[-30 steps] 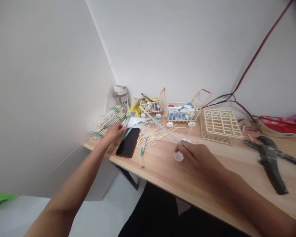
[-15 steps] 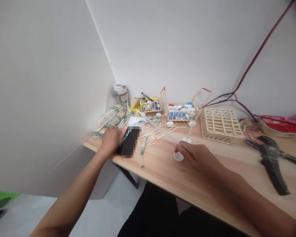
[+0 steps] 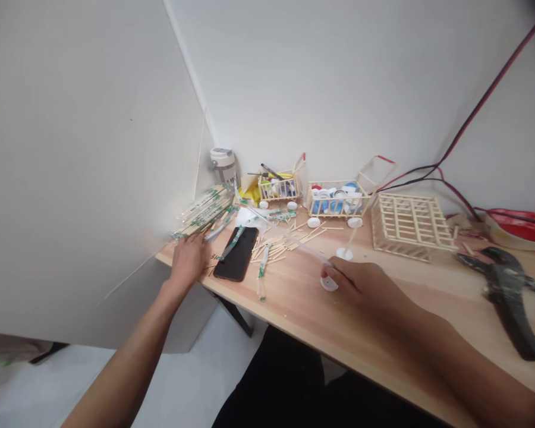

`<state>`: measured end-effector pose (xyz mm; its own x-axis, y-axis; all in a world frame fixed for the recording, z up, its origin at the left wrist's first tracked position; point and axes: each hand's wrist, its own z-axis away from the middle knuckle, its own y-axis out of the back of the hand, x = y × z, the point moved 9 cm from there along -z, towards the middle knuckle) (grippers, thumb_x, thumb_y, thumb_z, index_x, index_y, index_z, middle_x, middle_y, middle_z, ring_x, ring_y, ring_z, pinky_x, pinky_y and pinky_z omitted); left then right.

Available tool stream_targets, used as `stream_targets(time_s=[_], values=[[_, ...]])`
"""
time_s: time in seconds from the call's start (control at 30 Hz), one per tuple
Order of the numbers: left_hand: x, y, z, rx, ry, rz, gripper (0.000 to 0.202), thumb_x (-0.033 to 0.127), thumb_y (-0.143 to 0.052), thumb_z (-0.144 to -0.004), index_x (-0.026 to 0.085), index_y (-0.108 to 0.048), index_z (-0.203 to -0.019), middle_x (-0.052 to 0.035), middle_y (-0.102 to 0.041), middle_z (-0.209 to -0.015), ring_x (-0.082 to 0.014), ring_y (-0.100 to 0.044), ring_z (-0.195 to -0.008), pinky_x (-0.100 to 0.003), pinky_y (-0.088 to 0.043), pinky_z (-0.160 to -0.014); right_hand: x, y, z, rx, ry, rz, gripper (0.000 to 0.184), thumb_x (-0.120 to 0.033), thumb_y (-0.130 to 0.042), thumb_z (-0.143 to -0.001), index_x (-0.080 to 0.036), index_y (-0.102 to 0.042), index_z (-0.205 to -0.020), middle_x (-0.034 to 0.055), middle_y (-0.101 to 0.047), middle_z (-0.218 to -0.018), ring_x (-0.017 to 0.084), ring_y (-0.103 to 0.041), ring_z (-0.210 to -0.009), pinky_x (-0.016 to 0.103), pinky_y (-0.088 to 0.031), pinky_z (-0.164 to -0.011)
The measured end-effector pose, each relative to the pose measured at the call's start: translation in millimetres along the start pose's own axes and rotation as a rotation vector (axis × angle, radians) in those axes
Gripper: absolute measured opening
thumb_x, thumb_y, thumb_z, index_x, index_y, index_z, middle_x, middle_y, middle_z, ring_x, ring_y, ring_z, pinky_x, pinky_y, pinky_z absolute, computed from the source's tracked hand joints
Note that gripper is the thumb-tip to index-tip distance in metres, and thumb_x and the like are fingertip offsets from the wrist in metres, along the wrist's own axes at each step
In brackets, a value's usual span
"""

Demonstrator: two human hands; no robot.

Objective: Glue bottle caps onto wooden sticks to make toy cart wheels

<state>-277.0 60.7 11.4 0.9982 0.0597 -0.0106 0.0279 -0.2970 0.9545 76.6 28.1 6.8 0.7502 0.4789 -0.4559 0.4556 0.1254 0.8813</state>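
My right hand (image 3: 354, 279) is closed around the near end of a long, thin translucent rod (image 3: 289, 232), which looks like a hot glue stick. The rod points up and left over loose wooden sticks (image 3: 274, 246). Partly under that hand's fingertips lies a white disc (image 3: 329, 283). My left hand (image 3: 188, 257) rests at the table's left end, against the wrapped chopsticks (image 3: 207, 208); its fingertips are hidden, so I cannot tell whether it grips anything. Right of it lies a black phone (image 3: 238, 255) with a torn wrapper (image 3: 234, 241) across it.
Two small stick carts, a smaller one (image 3: 279, 187) and one full of bottle caps (image 3: 336, 202), stand by the wall. Beside them are a stick crate (image 3: 412, 226), a white disc with an upright stick (image 3: 345, 254) and a black clamp (image 3: 508, 303). A lidded container (image 3: 223, 165) stands in the corner.
My left hand has shifted slightly left, away from the phone. My right hand keeps hold of the rod in nearly the same place. The view has turned a little.
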Motion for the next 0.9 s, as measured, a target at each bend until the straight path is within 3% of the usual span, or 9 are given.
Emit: stream_targets(time_s=[0.13,0.3,0.43,0.57,0.7,0.9], values=[[-3,0.4,-10,0.018,0.042,0.098,0.036,0.015,-0.038,-0.085,0.014,-0.069,-0.103,-0.0147,-0.07,-0.111,-0.0287,-0.062,-0.107,-0.041,-0.04,-0.098,-1,0,0,0.003,0.004,-0.002,0.034,-0.038,-0.031,-0.097,-0.022,-0.05,-0.074,0.0006,-0.062,-0.068,0.015,-0.054,-0.061,0.029,-0.032,-0.059],[-12,-2.2,-5,0.009,0.043,0.281,0.035,0.017,-0.045,-0.082,0.019,-0.071,-0.105,-0.0069,-0.068,-0.123,-0.0226,-0.059,-0.118,-0.034,-0.043,-0.103,-2,0,0,-0.006,0.003,-0.017,0.034,-0.038,-0.03,-0.098,-0.022,-0.05,-0.075,0.001,-0.062,-0.069,0.015,-0.053,-0.061,0.029,-0.033,-0.059],[-37,-2.4,1,0.067,0.162,0.409,0.039,0.021,-0.047,-0.083,0.017,-0.066,-0.117,-0.0088,-0.069,-0.121,-0.023,-0.064,-0.112,-0.037,-0.048,-0.1,-2,-1,0,0.004,0.017,-0.012,0.033,-0.036,-0.032,-0.097,-0.023,-0.049,-0.073,0.0005,-0.062,-0.068,0.015,-0.053,-0.061,0.028,-0.033,-0.059],[-49,-5.0,-2,0.13,0.237,0.518,0.047,0.015,-0.042,-0.085,0.012,-0.055,-0.13,-0.0127,-0.064,-0.128,-0.0196,-0.066,-0.109,-0.032,-0.054,-0.093,-2,0,0,0.018,0.016,-0.009,0.032,-0.037,-0.033,-0.096,-0.023,-0.05,-0.073,0.0003,-0.062,-0.067,0.016,-0.054,-0.06,0.028,-0.032,-0.058],[-48,-6.7,-2,0.137,0.258,0.552,0.048,0.012,-0.036,-0.085,0.011,-0.052,-0.131,-0.0142,-0.065,-0.125,-0.0159,-0.071,-0.091,-0.028,-0.058,-0.079,-2,2,0,0.015,0.007,-0.004,0.032,-0.037,-0.031,-0.096,-0.023,-0.05,-0.075,0.0012,-0.064,-0.07,0.016,-0.055,-0.061,0.028,-0.034,-0.059],[-33,7.9,3,0.154,0.195,0.423,0.04,0.021,-0.055,-0.077,0.013,-0.063,-0.115,-0.0123,-0.068,-0.114,-0.0224,-0.066,-0.096,-0.034,-0.051,-0.091,-5,4,1,0.008,0.018,-0.009,0.032,-0.037,-0.03,-0.096,-0.024,-0.05,-0.075,0.0016,-0.064,-0.072,0.016,-0.055,-0.063,0.029,-0.036,-0.06]])
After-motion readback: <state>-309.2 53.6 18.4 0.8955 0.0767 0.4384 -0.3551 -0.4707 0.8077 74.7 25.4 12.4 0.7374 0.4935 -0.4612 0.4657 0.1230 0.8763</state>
